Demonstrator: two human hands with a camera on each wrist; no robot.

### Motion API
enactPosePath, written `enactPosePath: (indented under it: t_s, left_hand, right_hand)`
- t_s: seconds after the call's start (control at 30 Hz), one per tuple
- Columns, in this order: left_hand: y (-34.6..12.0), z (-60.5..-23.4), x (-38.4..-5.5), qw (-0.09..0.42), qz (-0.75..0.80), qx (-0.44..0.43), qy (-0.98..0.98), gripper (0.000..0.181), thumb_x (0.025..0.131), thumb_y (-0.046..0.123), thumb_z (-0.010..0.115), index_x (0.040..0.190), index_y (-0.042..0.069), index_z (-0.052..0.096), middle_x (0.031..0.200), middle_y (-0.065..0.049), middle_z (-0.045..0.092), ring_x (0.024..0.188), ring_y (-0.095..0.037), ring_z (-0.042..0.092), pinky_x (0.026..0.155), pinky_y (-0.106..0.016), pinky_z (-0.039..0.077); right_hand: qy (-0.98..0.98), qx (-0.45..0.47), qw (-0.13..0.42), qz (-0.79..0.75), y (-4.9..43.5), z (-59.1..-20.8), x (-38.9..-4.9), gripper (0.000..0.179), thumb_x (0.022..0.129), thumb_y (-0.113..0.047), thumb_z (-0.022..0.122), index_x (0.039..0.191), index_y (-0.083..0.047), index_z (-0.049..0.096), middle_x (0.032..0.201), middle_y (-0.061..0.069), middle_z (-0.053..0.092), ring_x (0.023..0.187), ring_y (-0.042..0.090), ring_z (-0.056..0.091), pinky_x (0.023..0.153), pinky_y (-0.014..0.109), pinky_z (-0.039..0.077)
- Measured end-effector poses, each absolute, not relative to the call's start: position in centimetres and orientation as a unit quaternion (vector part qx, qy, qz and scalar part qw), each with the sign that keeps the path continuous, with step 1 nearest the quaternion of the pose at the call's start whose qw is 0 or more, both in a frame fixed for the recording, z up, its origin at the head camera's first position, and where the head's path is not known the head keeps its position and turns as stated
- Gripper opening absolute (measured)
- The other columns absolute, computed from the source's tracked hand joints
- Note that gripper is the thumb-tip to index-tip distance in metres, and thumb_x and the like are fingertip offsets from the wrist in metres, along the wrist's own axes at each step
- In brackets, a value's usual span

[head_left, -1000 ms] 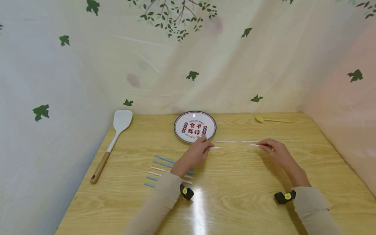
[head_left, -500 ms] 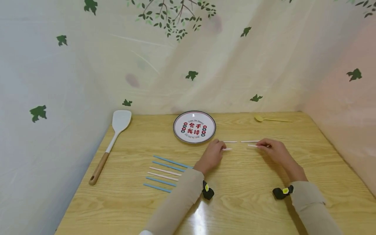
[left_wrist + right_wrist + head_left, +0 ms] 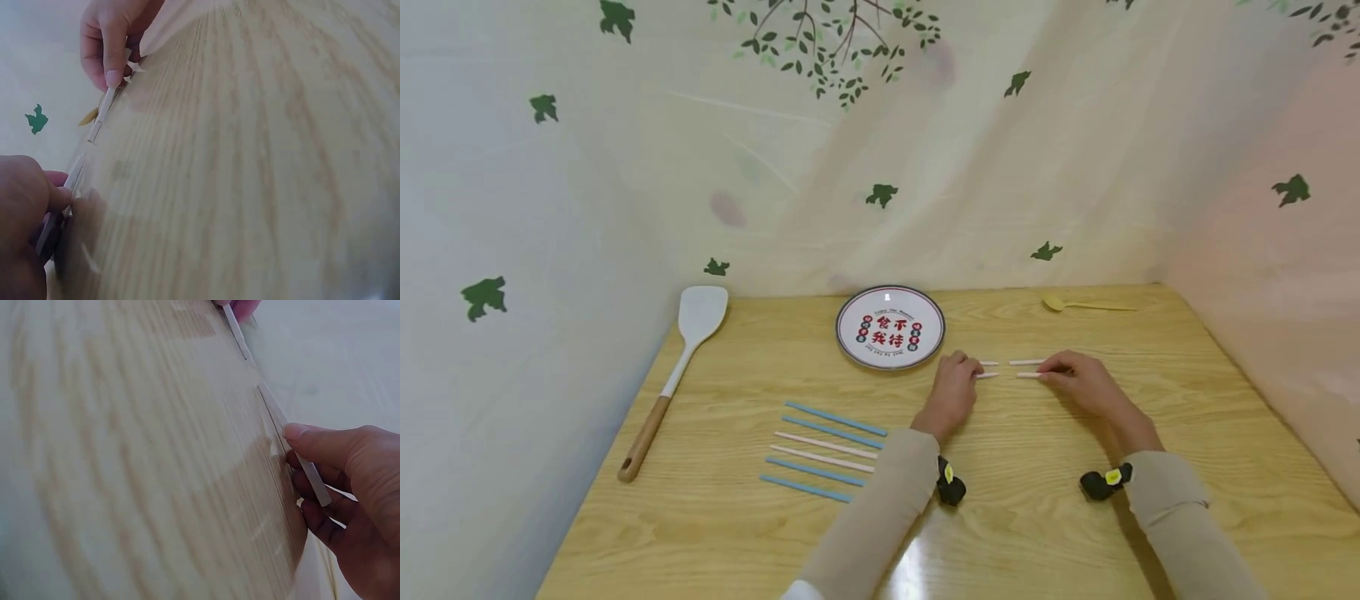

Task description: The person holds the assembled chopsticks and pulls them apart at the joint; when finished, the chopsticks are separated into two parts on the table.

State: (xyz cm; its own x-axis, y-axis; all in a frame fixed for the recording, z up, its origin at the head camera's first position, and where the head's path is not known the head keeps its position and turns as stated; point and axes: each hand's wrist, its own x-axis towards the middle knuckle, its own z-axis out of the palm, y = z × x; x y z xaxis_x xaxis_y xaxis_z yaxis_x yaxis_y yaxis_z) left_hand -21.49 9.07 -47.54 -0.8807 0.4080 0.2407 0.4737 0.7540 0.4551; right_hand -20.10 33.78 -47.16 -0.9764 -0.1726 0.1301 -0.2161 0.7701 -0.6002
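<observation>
My left hand (image 3: 952,390) pinches a short white stick (image 3: 988,376) whose pointed tip faces right. Opposite it, my right hand (image 3: 1088,385) pinches another short white stick (image 3: 1027,375) between thumb and fingers; its square rear end (image 3: 323,499) shows in the right wrist view. A small gap separates the two facing ends. Just behind lie two more white sticks, a left one (image 3: 990,363) and a right one (image 3: 1022,362), roughly in line and partly hidden by the hands. Both held sticks are close to the tabletop; whether they touch it I cannot tell.
Blue chopsticks (image 3: 835,421) and white chopsticks (image 3: 826,444) lie side by side left of my left forearm. A printed plate (image 3: 850,329) stands behind the left hand. A white spatula (image 3: 702,312) lies far left, a yellow spoon (image 3: 1086,306) at the back right.
My left hand has moved right with its white stick, away from the plate, narrowing the gap to the right hand's stick. The right hand has stayed nearly in place.
</observation>
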Motion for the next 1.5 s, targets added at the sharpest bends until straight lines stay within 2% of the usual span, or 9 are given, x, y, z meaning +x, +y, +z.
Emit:
enactPosePath:
  t_s: [0.27, 0.5, 0.73, 1.17, 1.5]
  left_hand:
    - [9.7, -47.8, -21.3, 0.095, -0.273, -0.200, -0.936, 0.018, 0.091, 0.006, 0.058, 0.100, 0.015, 0.071, 0.098, 0.000, 0.057, 0.091, -0.017, 0.050, 0.081, -0.026, 0.042]
    - [10.1, -48.2, -21.5, 0.094, -0.262, -0.174, -0.945, 0.020, 0.089, 0.007, 0.061, 0.102, 0.019, 0.072, 0.099, 0.002, 0.057, 0.093, -0.016, 0.051, 0.079, -0.026, 0.039]
    - [10.4, -48.4, -21.3, 0.096, -0.249, -0.155, -0.951, 0.021, 0.089, 0.011, 0.062, 0.105, 0.022, 0.071, 0.102, 0.004, 0.056, 0.095, -0.014, 0.049, 0.082, -0.027, 0.038]
    - [10.4, -48.6, -21.2, 0.117, -0.246, -0.158, -0.949, 0.021, 0.090, 0.012, 0.060, 0.103, 0.024, 0.071, 0.099, 0.004, 0.055, 0.093, -0.014, 0.047, 0.079, -0.027, 0.036]
    - [10.4, -48.8, -21.2, 0.140, -0.243, -0.162, -0.946, 0.020, 0.090, 0.013, 0.059, 0.103, 0.024, 0.071, 0.099, 0.004, 0.055, 0.093, -0.015, 0.047, 0.079, -0.028, 0.036]
  right_hand:
    - [-0.945, 0.125, 0.051, 0.299, 33.8, -47.3, -20.6, 0.008, 0.089, -0.009, 0.066, 0.095, -0.008, 0.071, 0.097, 0.011, 0.067, 0.090, 0.024, 0.059, 0.078, 0.040, 0.048]
    - [-0.947, 0.122, 0.051, 0.294, 33.7, -47.3, -20.8, 0.009, 0.089, -0.009, 0.066, 0.096, -0.008, 0.072, 0.096, 0.010, 0.065, 0.090, 0.024, 0.058, 0.080, 0.041, 0.047]
    - [-0.950, 0.121, 0.054, 0.283, 33.5, -47.3, -20.7, 0.009, 0.088, -0.008, 0.067, 0.096, -0.008, 0.072, 0.091, 0.009, 0.063, 0.084, 0.022, 0.056, 0.076, 0.038, 0.045]
    - [-0.951, 0.136, 0.066, 0.271, 33.4, -47.3, -20.8, 0.009, 0.087, -0.008, 0.068, 0.094, -0.009, 0.073, 0.086, 0.005, 0.061, 0.079, 0.019, 0.054, 0.071, 0.034, 0.043]
    - [-0.952, 0.155, 0.083, 0.252, 33.2, -47.1, -21.1, 0.009, 0.086, -0.007, 0.069, 0.093, -0.008, 0.074, 0.087, 0.006, 0.063, 0.080, 0.021, 0.055, 0.074, 0.039, 0.042]
